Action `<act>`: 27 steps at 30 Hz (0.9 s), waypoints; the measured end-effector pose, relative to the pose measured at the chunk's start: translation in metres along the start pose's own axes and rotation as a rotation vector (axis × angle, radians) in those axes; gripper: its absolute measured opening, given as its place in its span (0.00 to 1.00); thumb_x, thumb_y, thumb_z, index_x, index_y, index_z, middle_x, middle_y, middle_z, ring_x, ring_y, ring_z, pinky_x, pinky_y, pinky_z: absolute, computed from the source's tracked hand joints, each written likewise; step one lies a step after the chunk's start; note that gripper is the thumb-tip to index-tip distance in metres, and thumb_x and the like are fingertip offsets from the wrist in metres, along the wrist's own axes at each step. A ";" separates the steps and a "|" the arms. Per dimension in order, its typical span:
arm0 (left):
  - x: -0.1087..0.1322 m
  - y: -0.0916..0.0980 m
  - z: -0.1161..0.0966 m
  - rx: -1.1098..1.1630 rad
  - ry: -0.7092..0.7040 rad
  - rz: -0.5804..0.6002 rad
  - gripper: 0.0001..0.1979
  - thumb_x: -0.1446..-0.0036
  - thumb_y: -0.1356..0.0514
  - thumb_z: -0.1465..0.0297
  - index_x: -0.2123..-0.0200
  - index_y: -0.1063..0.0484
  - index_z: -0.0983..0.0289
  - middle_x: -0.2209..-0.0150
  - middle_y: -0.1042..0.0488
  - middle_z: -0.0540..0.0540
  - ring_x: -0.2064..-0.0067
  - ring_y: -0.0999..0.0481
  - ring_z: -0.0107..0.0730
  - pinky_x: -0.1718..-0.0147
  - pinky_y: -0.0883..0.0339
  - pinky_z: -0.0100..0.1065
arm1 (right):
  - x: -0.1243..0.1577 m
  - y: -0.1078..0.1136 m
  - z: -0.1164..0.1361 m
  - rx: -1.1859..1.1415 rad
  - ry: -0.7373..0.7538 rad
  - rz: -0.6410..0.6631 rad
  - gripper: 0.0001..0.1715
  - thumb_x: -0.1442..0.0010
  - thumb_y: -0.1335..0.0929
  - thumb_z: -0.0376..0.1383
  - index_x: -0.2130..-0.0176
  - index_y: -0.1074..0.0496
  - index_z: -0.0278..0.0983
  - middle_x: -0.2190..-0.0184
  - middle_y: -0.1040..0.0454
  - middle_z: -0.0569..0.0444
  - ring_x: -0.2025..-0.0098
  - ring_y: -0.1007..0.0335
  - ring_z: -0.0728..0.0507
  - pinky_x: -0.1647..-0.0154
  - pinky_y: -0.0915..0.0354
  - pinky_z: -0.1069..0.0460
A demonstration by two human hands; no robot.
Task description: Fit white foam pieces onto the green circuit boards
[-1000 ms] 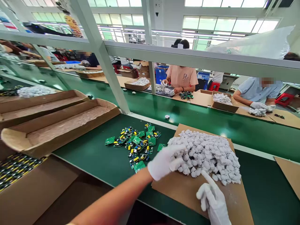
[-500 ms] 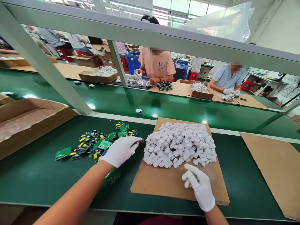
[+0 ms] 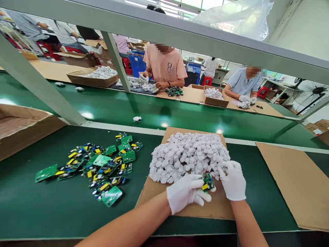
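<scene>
My left hand (image 3: 189, 192), in a white glove, grips a small green circuit board (image 3: 207, 182) with yellow and dark components between thumb and fingers. It hovers over the cardboard sheet (image 3: 156, 197), just in front of a heap of white rounded pieces (image 3: 190, 152). At the heap's right edge is my right hand (image 3: 232, 180), gloved too, with its fingers curled in against the white pieces; what lies between the fingertips is hidden. Left of the cardboard, more circuit boards (image 3: 100, 161) with yellow parts lie in a loose pile on the green tabletop.
A cardboard box (image 3: 31, 127) stands at the left, and another flat cardboard sheet (image 3: 290, 185) lies at the right. Beyond the pale ledge, a white-topped board (image 3: 137, 119) rests on the green surface. A metal frame (image 3: 164, 27) crosses above. Co-workers sit opposite.
My left hand has moved right from beside the board pile to the front of the white heap, carrying a circuit board. My right hand has risen to the heap's right edge. The view shifted slightly.
</scene>
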State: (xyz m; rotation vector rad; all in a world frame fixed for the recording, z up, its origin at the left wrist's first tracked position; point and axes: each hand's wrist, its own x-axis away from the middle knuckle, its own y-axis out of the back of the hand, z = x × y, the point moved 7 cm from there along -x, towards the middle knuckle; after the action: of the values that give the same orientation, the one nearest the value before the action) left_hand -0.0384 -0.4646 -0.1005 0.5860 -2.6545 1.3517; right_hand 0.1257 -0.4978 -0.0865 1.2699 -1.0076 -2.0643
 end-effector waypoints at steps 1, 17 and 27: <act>-0.008 -0.001 0.007 0.018 0.024 0.039 0.12 0.48 0.41 0.68 0.63 0.31 0.70 0.57 0.27 0.67 0.69 0.23 0.31 0.76 0.33 0.25 | 0.002 -0.001 0.003 -0.036 0.037 0.006 0.11 0.43 0.36 0.40 0.65 0.29 0.37 0.58 0.33 0.48 0.62 0.32 0.45 0.68 0.36 0.53; -0.018 0.017 0.035 0.024 0.174 0.133 0.12 0.51 0.38 0.66 0.66 0.32 0.70 0.62 0.24 0.66 0.71 0.22 0.33 0.78 0.32 0.26 | -0.011 0.000 0.003 -0.269 -0.041 0.057 0.12 0.45 0.35 0.40 0.62 0.31 0.36 0.67 0.27 0.50 0.66 0.30 0.44 0.64 0.34 0.50; -0.019 0.019 0.037 0.015 0.174 0.130 0.14 0.50 0.38 0.66 0.63 0.33 0.70 0.59 0.26 0.68 0.70 0.22 0.34 0.76 0.31 0.27 | 0.015 0.009 -0.017 -0.370 -0.154 0.174 0.18 0.47 0.34 0.42 0.57 0.29 0.37 0.65 0.29 0.50 0.68 0.31 0.45 0.65 0.33 0.49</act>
State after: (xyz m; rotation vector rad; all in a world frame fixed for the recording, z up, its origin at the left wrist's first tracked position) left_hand -0.0252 -0.4786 -0.1425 0.2871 -2.5825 1.3871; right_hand 0.1349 -0.5198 -0.0923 0.8197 -0.7243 -2.1115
